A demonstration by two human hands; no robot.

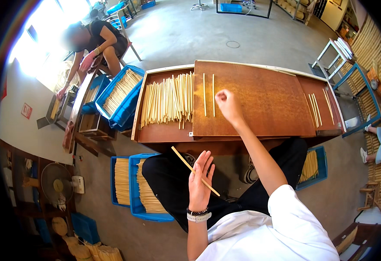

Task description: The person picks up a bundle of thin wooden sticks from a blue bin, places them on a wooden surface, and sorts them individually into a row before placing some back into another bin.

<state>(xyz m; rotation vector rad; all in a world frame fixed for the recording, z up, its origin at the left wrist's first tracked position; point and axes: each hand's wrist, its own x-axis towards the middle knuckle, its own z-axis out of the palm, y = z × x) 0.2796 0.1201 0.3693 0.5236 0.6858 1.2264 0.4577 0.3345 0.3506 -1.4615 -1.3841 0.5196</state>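
Note:
My left hand (200, 185), with a bracelet and pale watch at the wrist, is above my lap, palm up. A slim pale wooden stick (184, 160) lies slantwise across it, held by the thumb, with both ends sticking out. My right hand (228, 105) is over the brown wooden board (260, 95), its fingers curled in, and no stick shows in it. Just left of it two wooden sticks (205, 95) lie side by side on the board; the fingertips are close to the nearer one, and I cannot tell whether they touch.
Many sticks (166, 100) fill the tray's left part; several more (315, 111) lie at its right end. Blue crates (134, 191) of sticks stand by my legs and at the tray's left. A co-worker (99, 41) bends over a bench at far left. Another person's legs (379, 141) show at far right.

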